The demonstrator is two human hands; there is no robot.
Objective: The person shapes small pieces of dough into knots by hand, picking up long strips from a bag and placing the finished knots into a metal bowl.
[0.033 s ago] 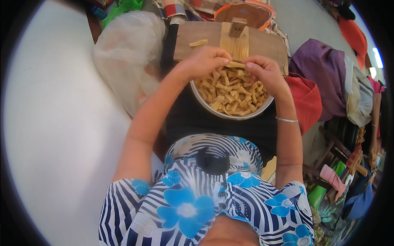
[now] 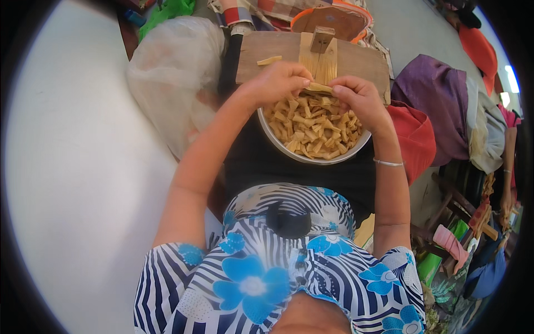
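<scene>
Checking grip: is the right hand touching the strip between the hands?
Touching: the head view shows the right hand meeting the strip at its right end.

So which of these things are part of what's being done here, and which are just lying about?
Seem part of the job: left hand, right hand, tan strip between them, round bowl, tan pieces in it, wooden board.

Seem just lying about: purple fabric, red fabric, green plastic, whitish translucent bag.
</scene>
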